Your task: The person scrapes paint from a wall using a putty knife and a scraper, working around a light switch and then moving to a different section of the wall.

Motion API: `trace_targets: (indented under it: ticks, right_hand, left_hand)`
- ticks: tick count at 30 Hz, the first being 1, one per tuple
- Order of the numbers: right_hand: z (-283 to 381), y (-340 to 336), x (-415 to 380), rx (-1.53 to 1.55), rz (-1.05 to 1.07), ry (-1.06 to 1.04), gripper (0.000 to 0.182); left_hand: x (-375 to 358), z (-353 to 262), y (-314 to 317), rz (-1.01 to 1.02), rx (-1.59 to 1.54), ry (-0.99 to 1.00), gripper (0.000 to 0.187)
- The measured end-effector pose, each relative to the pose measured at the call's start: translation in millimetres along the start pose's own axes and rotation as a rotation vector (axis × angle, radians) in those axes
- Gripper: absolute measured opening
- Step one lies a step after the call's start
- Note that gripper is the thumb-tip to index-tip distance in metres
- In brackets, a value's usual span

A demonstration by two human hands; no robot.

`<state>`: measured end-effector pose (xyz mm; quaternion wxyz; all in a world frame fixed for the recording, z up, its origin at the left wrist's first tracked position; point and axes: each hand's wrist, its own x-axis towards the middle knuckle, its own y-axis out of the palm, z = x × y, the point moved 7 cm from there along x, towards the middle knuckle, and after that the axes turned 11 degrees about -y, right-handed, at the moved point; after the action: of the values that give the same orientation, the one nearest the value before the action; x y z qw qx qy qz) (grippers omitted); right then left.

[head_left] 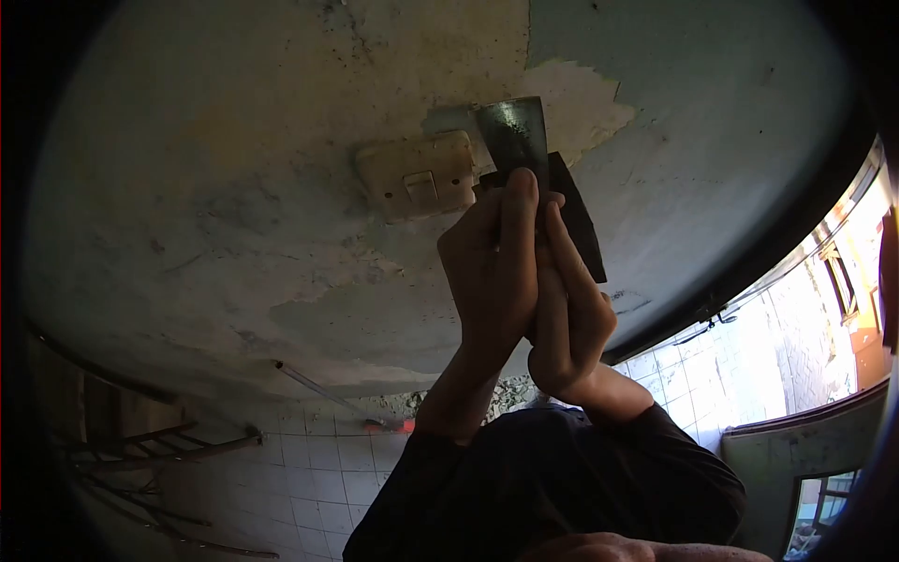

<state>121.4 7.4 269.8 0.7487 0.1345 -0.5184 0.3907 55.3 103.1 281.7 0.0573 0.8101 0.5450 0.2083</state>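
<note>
A scraper (513, 131) with a flared metal blade is held up in front of the wall, its edge pointing upward. My left hand (494, 258) is closed around its lower part, the thumb lying along the base of the blade. Pressed against it, my right hand (573, 323) is closed too, its fingers bent up around the lower end of the scraper, which the hands mostly hide. A dark, flat, angular shape (581, 220) shows behind the right fingers; I cannot tell what it is. Left of the blade, a yellowed light switch (419, 176) sits on the wall, close to the left hand.
The wall (234, 225) has peeling, stained paint, with a bare patch (585, 103) right of the blade. Below are floor tiles (309, 468), a stick-like tool (323, 386) with a red end, and a dark wooden frame (159, 450). A bright opening (777, 337) lies at right.
</note>
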Motion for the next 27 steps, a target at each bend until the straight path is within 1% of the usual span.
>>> trace_targets:
  ticks: [1,2,4,5,6,8,9,10,12,13,14,16,17,18,20,21,23,24,26,27]
  right_hand:
    - [-5,1,-5,0.069,-0.002,0.075,0.052]
    - [-9,0,-9,0.071,-0.005,0.058,0.052]
    - [2,2,-16,-0.321,0.04,-0.308,0.051]
    - [-1,2,-17,-0.378,0.034,-0.361,0.05]
    - [0,3,-14,-0.378,0.038,-0.353,0.05]
    - [-8,1,-9,0.028,-0.022,0.001,0.05]
    - [-4,2,-2,0.096,0.011,0.133,0.026]
    - [-5,2,-4,0.097,0.011,0.128,0.026]
    - [8,3,-7,-0.188,0.039,-0.164,0.029]
    - [6,2,-13,-0.124,0.042,-0.154,0.029]
    - [5,3,-11,-0.122,0.04,-0.163,0.029]
    - [4,0,-8,-0.103,-0.007,-0.129,0.033]
    - [2,-1,-6,0.052,-0.03,-0.002,0.041]
    - [2,1,-9,0.051,-0.029,0.01,0.041]
    - [3,3,-8,-0.001,-0.05,-0.1,0.049]
    - [0,2,-12,-0.001,-0.054,-0.106,0.049]
    - [-10,1,-19,-0.004,0.0,-0.045,0.048]
    - [-10,2,-11,-0.005,0.005,-0.048,0.048]
    - [-3,0,-1,0.068,-0.021,0.02,0.049]
    - [0,1,1,0.0,0.087,0.083,0.049]
  left_hand:
    - [-1,1,-1,-0.04,0.035,0.022,0.036]
    - [-4,6,-1,-0.038,0.033,0.039,0.036]
    - [-13,25,-6,-0.067,0.068,0.018,0.036]
    - [-12,33,-8,-0.055,0.063,0.034,0.036]
    - [-8,26,-8,-0.057,0.064,0.026,0.036]
    - [-2,2,-4,-0.034,0.112,0.063,0.036]
    - [-3,2,-4,-0.031,0.112,0.063,0.036]
    - [-4,4,-5,-0.048,0.091,0.046,0.036]
    - [-5,10,-8,-0.064,0.07,0.047,0.036]
    - [-11,19,-9,-0.076,0.096,0.049,0.037]
    - [-12,23,-9,-0.088,0.12,0.053,0.039]
    - [-11,18,-10,-0.105,0.103,-0.012,0.039]
    - [-9,7,-9,-0.065,0.109,-0.012,0.04]
    - [-8,0,-7,-0.022,0.11,0.003,0.04]
    - [-9,9,-7,-0.038,0.08,-0.01,0.041]
    - [-10,15,-7,-0.053,0.052,-0.033,0.042]
    - [-7,16,-4,-0.075,0.06,-0.011,0.042]
    - [-7,18,-5,-0.102,0.066,-0.009,0.042]
    - [-3,6,-2,-0.086,0.045,-0.021,0.041]
    - [-1,-2,0,-0.067,0.016,0.006,0.04]
